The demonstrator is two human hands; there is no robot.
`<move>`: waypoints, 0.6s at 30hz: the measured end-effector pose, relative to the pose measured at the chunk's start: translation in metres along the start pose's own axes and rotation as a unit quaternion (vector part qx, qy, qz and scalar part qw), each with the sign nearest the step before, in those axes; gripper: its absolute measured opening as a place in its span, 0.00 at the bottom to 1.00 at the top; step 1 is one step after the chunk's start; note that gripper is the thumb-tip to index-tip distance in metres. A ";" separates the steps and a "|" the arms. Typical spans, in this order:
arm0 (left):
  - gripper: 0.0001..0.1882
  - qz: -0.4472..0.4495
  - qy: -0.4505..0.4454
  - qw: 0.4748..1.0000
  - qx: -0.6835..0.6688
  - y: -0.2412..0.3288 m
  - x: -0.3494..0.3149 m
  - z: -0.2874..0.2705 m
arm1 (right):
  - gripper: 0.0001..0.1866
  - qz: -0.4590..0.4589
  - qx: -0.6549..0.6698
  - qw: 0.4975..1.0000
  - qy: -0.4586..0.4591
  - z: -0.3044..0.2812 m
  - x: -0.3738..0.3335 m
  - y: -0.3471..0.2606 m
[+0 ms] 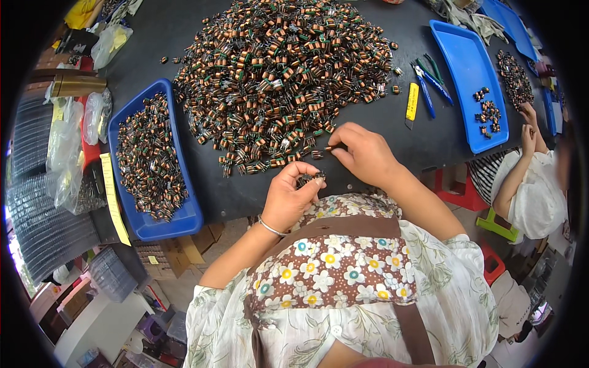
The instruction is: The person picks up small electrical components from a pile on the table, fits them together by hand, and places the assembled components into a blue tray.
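A big heap of small copper-wound coils (276, 73) with dark cores and metal pins covers the middle of the black table. My left hand (292, 195), a bangle on its wrist, is closed round several of these coils (311, 178) near the table's front edge. Just to its right, at the heap's lower edge, my right hand (362, 153) pinches with thumb and forefinger at one small coil (333, 147), partly hidden by the fingers. Loose coils lie between the heap and my left hand.
A blue tray (153, 230) full of coils stands on the left; another blue tray (472, 73) on the right holds a few. A yellow utility knife (411, 105), blue-handled pliers (424, 92) and green-handled pliers (431, 67) lie between. A co-worker's hands (529, 129) are at the far right.
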State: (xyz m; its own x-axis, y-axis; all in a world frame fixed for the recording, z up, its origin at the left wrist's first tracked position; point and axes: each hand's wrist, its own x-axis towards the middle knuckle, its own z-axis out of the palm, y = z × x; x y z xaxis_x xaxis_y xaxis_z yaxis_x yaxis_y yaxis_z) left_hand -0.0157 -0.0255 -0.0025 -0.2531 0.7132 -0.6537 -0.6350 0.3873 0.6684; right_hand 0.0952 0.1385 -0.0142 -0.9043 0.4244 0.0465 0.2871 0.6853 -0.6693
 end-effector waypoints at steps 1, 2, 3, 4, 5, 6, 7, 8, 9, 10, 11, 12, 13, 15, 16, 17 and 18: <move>0.09 0.000 0.000 1.000 0.000 -0.001 0.002 -0.001 | 0.09 0.027 0.045 0.998 -0.031 -0.004 -0.001 -0.002; 0.09 0.004 0.001 1.000 -0.006 -0.002 0.005 -0.002 | 0.09 0.054 0.091 0.992 -0.062 -0.007 -0.001 -0.004; 0.09 0.008 0.000 1.000 -0.011 -0.002 0.008 -0.001 | 0.09 0.054 0.090 0.993 -0.062 -0.012 -0.001 -0.006; 0.09 0.007 -0.001 1.000 -0.012 -0.003 0.011 0.000 | 0.08 0.033 0.127 0.988 -0.082 -0.017 -0.001 -0.007; 0.09 0.014 0.001 1.000 -0.009 -0.003 0.013 0.002 | 0.08 0.011 0.164 0.981 -0.102 -0.019 -0.002 -0.008; 0.09 0.021 0.002 1.000 -0.006 -0.004 0.015 0.004 | 0.10 0.006 0.181 0.977 -0.115 -0.020 -0.003 -0.007; 0.09 0.021 0.001 1.000 -0.006 -0.004 0.017 0.006 | 0.10 0.006 0.180 0.977 -0.114 -0.022 -0.005 -0.008; 0.09 0.019 -0.010 1.000 0.006 -0.005 0.018 0.008 | 0.09 0.001 0.179 0.978 -0.111 -0.023 -0.006 -0.010; 0.09 0.017 -0.020 0.999 0.019 -0.004 0.018 0.008 | 0.08 -0.004 0.177 0.978 -0.106 -0.024 -0.006 -0.012; 0.09 0.017 -0.020 0.999 0.019 -0.004 0.018 0.008 | 0.09 -0.017 0.186 0.978 -0.094 -0.020 -0.006 -0.010; 0.08 0.013 -0.018 0.999 0.024 -0.003 0.017 0.008 | 0.09 -0.017 0.186 0.978 -0.094 -0.019 -0.005 -0.009; 0.08 0.009 -0.017 0.999 0.030 -0.003 0.015 0.006 | 0.08 -0.016 0.214 0.972 -0.098 -0.018 -0.003 -0.008; 0.08 0.009 -0.017 0.999 0.030 -0.002 0.014 0.005 | 0.08 -0.015 0.241 0.965 -0.103 -0.017 -0.001 -0.008; 0.08 0.007 -0.011 1.000 0.029 0.001 0.010 0.001 | 0.08 -0.014 0.234 0.967 -0.104 -0.013 0.002 -0.011; 0.08 0.007 -0.010 1.000 0.029 0.001 0.009 -0.002 | 0.08 -0.012 0.227 0.968 -0.105 -0.011 0.003 -0.013; 0.08 0.005 -0.004 1.000 0.024 0.001 0.007 -0.005 | 0.08 -0.013 0.227 0.968 -0.105 -0.011 0.005 -0.018; 0.09 0.003 0.001 1.000 0.018 0.000 0.006 -0.007 | 0.07 0.029 0.232 0.964 -0.129 -0.014 0.008 -0.023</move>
State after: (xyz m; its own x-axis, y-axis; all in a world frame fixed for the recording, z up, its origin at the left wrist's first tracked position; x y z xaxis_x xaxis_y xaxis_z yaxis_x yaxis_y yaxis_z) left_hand -0.0224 -0.0250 -0.0085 -0.2579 0.7144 -0.6505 -0.6065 0.4044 0.6846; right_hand 0.0858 0.1343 0.0115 -0.9565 0.2519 -0.1470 0.2220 0.3018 -0.9272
